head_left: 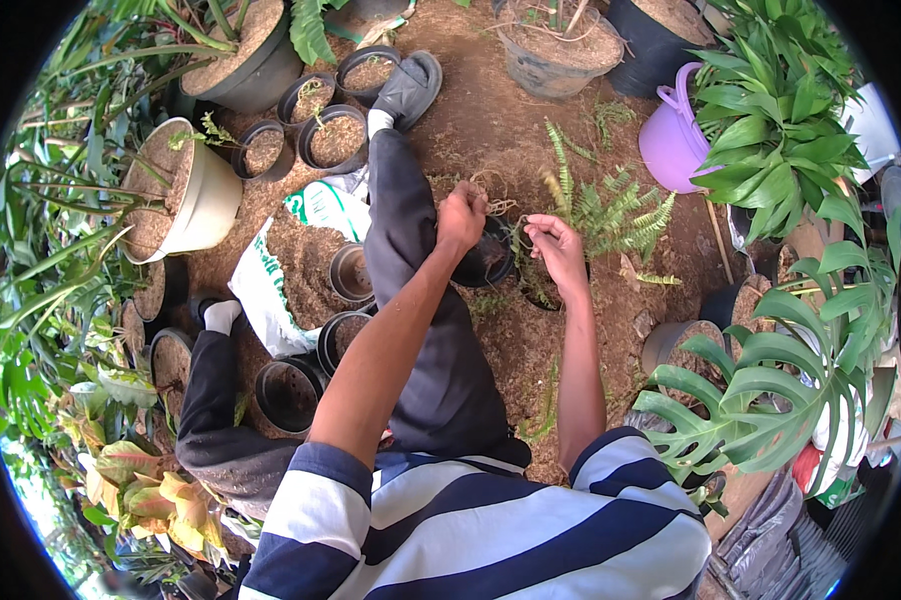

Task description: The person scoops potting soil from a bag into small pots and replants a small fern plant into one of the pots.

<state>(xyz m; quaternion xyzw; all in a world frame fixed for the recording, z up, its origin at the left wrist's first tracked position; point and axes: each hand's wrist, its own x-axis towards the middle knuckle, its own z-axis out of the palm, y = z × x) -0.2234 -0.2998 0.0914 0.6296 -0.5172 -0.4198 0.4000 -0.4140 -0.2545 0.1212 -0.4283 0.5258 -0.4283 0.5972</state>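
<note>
My left hand [461, 215] is closed beside my bent knee, gripping a tangle of thin, pale brown roots or dry stems [495, 190]. Close to it, on the right, my right hand [555, 248] has its fingers curled together; what they pinch, if anything, is too small to make out. A black pot [487, 252] stands below and between the hands, partly covered by my leg and left wrist. Under my right hand is a dark pot [543, 292] with some greenery, mostly hidden. Green fern fronds [621, 215] spread on the soil just right of my right hand.
An open white sack [266, 285] of brown potting mix lies left of my leg, with small pots [349, 272] around it. Soil-filled black pots [333, 138] stand near my shoe. A purple bucket [671, 145] and a large-leaved plant [771, 385] are at the right.
</note>
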